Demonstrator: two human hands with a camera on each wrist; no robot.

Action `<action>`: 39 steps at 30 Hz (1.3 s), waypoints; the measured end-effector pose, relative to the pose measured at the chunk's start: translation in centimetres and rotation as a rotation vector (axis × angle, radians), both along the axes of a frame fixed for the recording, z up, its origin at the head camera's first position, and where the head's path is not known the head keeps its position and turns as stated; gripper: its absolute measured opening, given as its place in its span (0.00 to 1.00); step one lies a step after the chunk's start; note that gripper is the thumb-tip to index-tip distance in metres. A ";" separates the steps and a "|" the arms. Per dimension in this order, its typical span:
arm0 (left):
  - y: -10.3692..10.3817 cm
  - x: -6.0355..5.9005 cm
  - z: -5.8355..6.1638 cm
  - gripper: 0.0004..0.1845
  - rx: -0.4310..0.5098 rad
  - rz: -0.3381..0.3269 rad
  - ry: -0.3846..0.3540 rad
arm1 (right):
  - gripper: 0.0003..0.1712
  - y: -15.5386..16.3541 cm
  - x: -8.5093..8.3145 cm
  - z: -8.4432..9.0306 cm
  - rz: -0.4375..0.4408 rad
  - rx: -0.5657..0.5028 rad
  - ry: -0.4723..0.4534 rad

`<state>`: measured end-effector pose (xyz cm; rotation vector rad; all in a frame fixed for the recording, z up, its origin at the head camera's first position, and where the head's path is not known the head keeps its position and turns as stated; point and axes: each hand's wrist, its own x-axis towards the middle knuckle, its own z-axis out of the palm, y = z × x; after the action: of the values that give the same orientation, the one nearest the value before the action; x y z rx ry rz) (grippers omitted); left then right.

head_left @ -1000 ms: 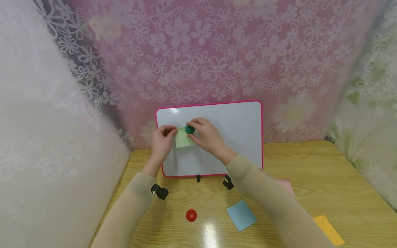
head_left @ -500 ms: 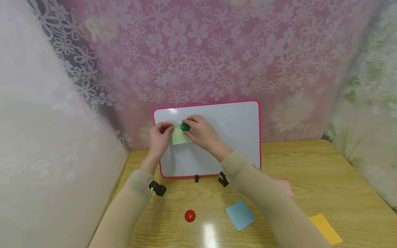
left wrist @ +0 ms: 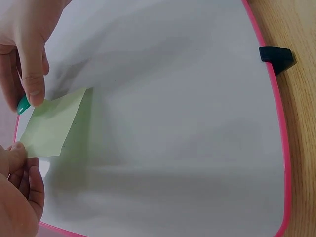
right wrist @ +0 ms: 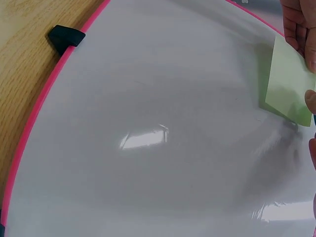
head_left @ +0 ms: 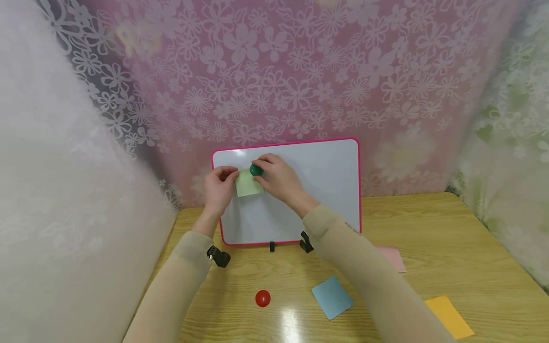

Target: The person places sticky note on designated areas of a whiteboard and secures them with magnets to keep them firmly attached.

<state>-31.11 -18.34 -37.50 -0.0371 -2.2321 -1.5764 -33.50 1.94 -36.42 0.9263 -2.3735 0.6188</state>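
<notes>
Two hands at the whiteboard (head_left: 309, 190): left hand (head_left: 218, 186) pinches the green note's (head_left: 249, 185) edge, right hand (head_left: 276, 178) fingers clamp the green magnet (head_left: 256, 170) on its top corner. Both have crept up and left across the board, so placement looks close.

Whiteboard (head_left: 317, 190): blank — no writing to read.
Green note (head_left: 249, 185): no text on it.
Notes on the worktop (head_left: 429, 238): nothing legible — plain colour.
</notes>
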 end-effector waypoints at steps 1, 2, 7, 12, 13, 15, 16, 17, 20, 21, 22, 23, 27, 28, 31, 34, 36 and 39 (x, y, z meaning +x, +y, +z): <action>0.0 -0.1 0.0 0.10 -0.004 0.003 0.000 | 0.28 -0.1 -0.1 0.1 -0.001 0.006 -0.001; 0.0 -0.1 0.1 0.10 -0.008 0.004 0.002 | 0.28 -0.2 -0.1 0.2 -0.003 0.012 0.002; 0.1 -0.6 0.3 0.09 -0.019 0.009 0.012 | 0.27 -0.6 -0.4 0.6 0.010 0.026 0.019; 0.2 -1.1 0.5 0.09 -0.008 0.006 0.027 | 0.26 -1.0 -0.5 0.7 -0.010 0.053 0.000; 0.3 -1.1 0.6 0.09 -0.008 0.004 0.032 | 0.27 -1.1 -0.5 0.8 -0.016 0.057 -0.002; 0.3 -1.2 0.6 0.08 -0.012 0.004 0.042 | 0.27 -1.3 -0.6 0.9 -0.023 0.061 -0.005; 0.3 -1.3 0.6 0.08 -0.016 0.006 0.046 | 0.27 -1.4 -0.6 1.0 -0.027 0.064 -0.005; 0.4 -1.3 0.6 0.08 -0.017 0.008 0.049 | 0.26 -1.5 -0.7 1.0 -0.030 0.066 -0.005; 0.3 -1.5 0.6 0.08 -0.021 0.013 0.058 | 0.26 -1.7 -0.7 1.2 -0.044 0.068 -0.009; 0.3 -1.6 0.6 0.08 -0.022 0.014 0.061 | 0.25 -1.8 -0.8 1.2 -0.052 0.070 -0.010; 0.3 -1.6 0.6 0.08 -0.023 0.016 0.063 | 0.25 -1.8 -0.8 1.3 -0.058 0.069 -0.013; 0.3 -1.7 0.6 0.07 -0.023 0.016 0.066 | 0.25 -1.9 -0.8 1.3 -0.063 0.067 -0.015; 0.2 -1.8 0.7 0.08 -0.025 0.021 0.075 | 0.24 -2.1 -0.9 1.5 -0.076 0.062 -0.015; 0.2 -1.8 0.7 0.08 -0.026 0.024 0.075 | 0.24 -2.1 -1.0 1.5 -0.077 0.062 -0.014; 0.3 -1.8 0.8 0.08 -0.029 0.028 0.076 | 0.24 -2.2 -1.1 1.5 -0.082 0.066 -0.012; 0.3 -1.8 0.9 0.08 -0.031 0.031 0.082 | 0.24 -2.3 -1.2 1.5 -0.086 0.072 -0.017; 0.3 -1.8 0.9 0.08 -0.034 0.034 0.087 | 0.25 -2.4 -1.2 1.5 -0.083 0.075 -0.025; 0.3 -1.9 0.8 0.08 -0.040 0.040 0.096 | 0.25 -2.7 -1.0 1.6 -0.081 0.079 -0.036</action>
<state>-33.05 -18.07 -36.67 -0.0775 -2.1771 -1.4782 -34.54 -0.74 -34.85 0.8542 -2.4698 0.5177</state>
